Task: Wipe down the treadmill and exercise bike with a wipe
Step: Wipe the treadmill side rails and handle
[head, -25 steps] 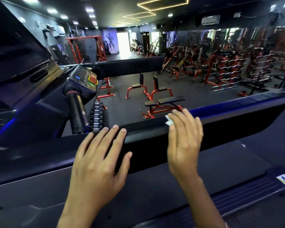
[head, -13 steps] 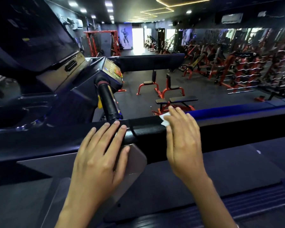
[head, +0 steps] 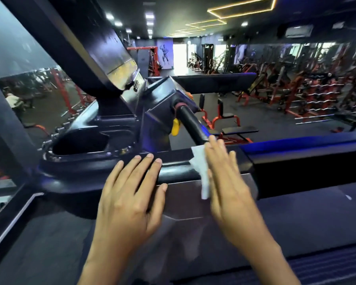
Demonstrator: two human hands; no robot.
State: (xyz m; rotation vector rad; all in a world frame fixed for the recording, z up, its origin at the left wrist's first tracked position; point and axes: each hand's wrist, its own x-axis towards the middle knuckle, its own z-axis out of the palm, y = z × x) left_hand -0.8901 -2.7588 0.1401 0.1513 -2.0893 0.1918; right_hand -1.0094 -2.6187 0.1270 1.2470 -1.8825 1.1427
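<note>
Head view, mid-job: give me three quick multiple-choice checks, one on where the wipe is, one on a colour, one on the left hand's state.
1. Where is the wipe?
A) in a bucket
B) under the right hand on the treadmill handrail
C) hanging from a hook

2. What colour is the safety clip hanging beside the black grip bar?
A) yellow
B) green
C) white

3. The left hand is:
A) gripping the black grip bar
B) lying flat on the treadmill handrail, fingers straight
C) holding a bottle

Key: 1 B, the white sheet shows beside the fingers on the rail; 2 A, it is bright yellow; 3 B, its fingers lie straight and hold nothing.
</note>
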